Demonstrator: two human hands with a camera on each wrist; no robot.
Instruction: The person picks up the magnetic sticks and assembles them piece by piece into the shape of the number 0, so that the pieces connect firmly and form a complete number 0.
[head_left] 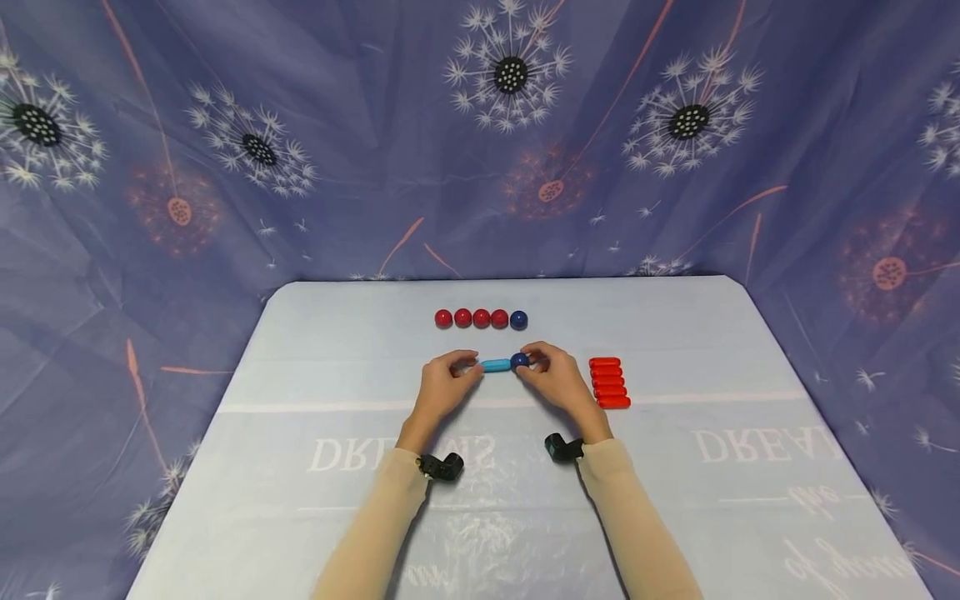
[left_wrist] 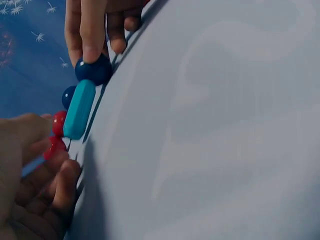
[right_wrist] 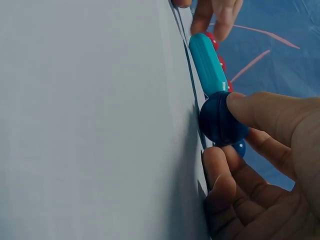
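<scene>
Two hands meet mid-tabletop (head_left: 675,333): the right hand (head_left: 558,382) pinches a dark blue ball (head_left: 519,361) against the cyan rod (head_left: 496,365), whose other end the left hand (head_left: 444,385) pinches

Teal rod (right_wrist: 208,64): smooth plastic look, soft satin sheen. Dark blue ball (right_wrist: 220,119): glossy, hard, plastic-like, faint highlight. Red balls (head_left: 472,318) and second blue ball (head_left: 518,319) in the row: shiny, smooth. Red rods (head_left: 609,382): smooth glossy plastic look. Surface (head_left: 712,358) cover: pale thin plastic sheet, slight gloss, wrinkled near front edge. Backdrop (head_left: 375,125): printed matt cloth, creased. Sleeves (head_left: 375,525): matt beige knit fabric.
</scene>
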